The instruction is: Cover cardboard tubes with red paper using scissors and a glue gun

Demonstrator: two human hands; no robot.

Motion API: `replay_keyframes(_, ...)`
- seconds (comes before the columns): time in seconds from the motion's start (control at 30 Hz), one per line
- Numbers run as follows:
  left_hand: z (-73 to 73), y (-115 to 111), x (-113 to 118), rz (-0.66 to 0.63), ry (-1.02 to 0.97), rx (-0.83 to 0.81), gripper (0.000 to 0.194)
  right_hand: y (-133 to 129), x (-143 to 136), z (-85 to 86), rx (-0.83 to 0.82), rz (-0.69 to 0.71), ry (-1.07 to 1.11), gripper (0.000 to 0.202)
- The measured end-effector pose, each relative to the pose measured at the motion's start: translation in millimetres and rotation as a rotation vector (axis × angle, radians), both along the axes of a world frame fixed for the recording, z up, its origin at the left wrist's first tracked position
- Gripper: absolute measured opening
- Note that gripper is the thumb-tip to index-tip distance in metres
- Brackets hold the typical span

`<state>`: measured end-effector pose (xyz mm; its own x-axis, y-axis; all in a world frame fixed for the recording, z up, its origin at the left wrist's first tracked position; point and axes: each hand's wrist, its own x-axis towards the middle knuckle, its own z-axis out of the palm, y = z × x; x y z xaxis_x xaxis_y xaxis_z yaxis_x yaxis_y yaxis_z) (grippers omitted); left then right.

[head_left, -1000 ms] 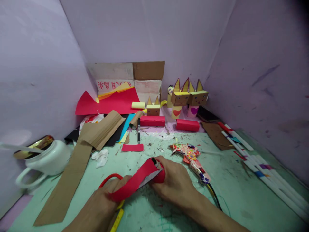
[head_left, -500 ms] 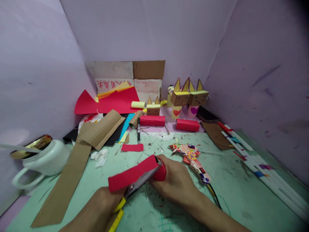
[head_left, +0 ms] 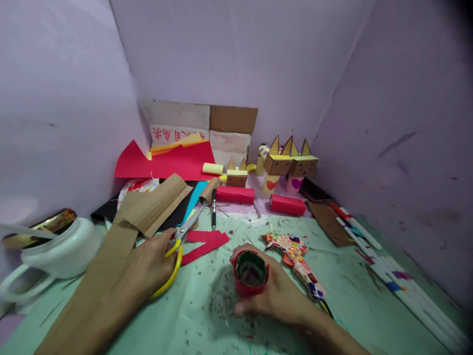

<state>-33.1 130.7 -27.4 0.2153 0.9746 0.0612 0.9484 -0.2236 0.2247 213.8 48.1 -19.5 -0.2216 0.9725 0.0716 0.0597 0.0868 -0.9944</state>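
My left hand [head_left: 157, 259] is closed on yellow-handled scissors [head_left: 181, 236], whose blades point up and away over the left part of the table. Beside the scissors, two red paper strips [head_left: 212, 242] lie on the green surface. My right hand [head_left: 268, 288] is wrapped round a short red tube [head_left: 248, 290], its open end facing the camera and a dark green lining showing inside. A patterned glue gun [head_left: 295, 256] lies right of the tube. Two red rolls [head_left: 235, 195] and a black pen [head_left: 214, 209] lie farther back.
Brown cardboard [head_left: 111, 261] and a white pot [head_left: 66, 251] stand or lie at the left. Cat-eared cardboard figures [head_left: 279, 165] are at the back. White sticks [head_left: 402, 286] line the right side, near a brown card piece [head_left: 328, 224]. Red paper [head_left: 177, 165] is back left.
The scissors in my left hand have moved left, away from the tube. A red strip has come off the tube and lies on the table. My right hand has turned the tube's opening toward the camera.
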Motion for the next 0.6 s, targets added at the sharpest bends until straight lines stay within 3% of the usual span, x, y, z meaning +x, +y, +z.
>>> replay_keyframes(0.23,-9.0,-1.8,-5.1,-0.069,-0.103,0.188,0.038,0.0,-1.1,-3.7,-0.034,-0.006,0.018,0.051)
replay_keyframes(0.33,-2.1,-17.2,6.2,-0.258,-0.307,0.239,0.04,0.7,-1.0,-7.3,0.103,-0.06,0.021,0.054)
replay_keyframes(0.43,3.8,-37.1,34.7,-0.475,-0.504,-0.078,0.053,1.8,-2.5,-11.6,0.212,-0.073,0.061,0.055)
replay_keyframes(0.53,2.3,-49.1,65.3,-0.582,-0.61,-0.166,0.075,0.5,-5.6,-14.3,0.185,-0.027,0.101,0.054)
replay_keyframes(0.6,-1.5,-50.5,78.0,-0.646,-0.698,-0.179,0.068,-1.3,-6.6,-14.2,0.124,0.01,0.115,0.061)
